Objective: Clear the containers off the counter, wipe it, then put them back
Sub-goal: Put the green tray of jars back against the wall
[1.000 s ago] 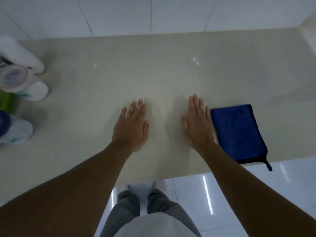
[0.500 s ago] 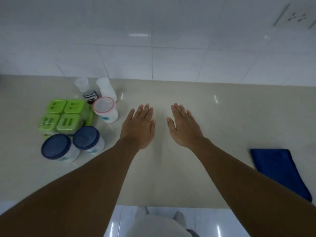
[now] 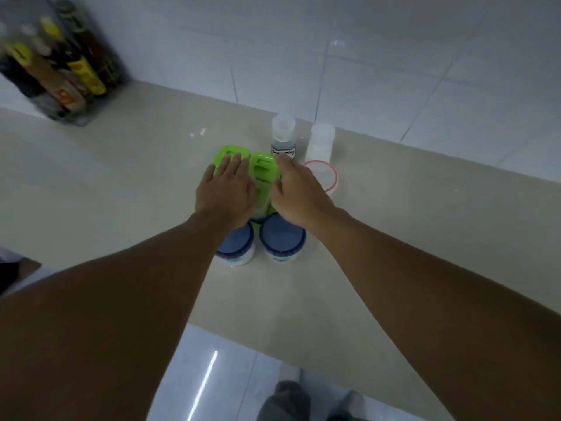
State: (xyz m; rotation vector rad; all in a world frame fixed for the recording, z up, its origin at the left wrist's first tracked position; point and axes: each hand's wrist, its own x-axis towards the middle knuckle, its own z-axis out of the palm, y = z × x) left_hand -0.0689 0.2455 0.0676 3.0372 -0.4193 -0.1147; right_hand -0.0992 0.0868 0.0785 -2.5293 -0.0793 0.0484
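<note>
Listing on our beige stone counter (image 3: 121, 183): lime-green plastic lidded box (image 3: 264, 174), mid-counter, under our left hand (image 3: 226, 194) and right hand (image 3: 299, 194), fingers (image 3: 232, 165) straight, gripping nothing; two blue-lidded white jars (image 3: 282, 240) just nearer us; two translucent plastic bottles (image 3: 283, 129) behind; pink-rimmed clear tub (image 3: 331, 177) at right.

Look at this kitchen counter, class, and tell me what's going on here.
A person has both hands over the green container: left hand over its left lids, right hand at its right edge, fingers fairly straight, no grip yet. Two blue-lidded tubs stand nearer the person, a pink-rimmed tub and two small bottles beyond. Everything is on the counter.
</note>
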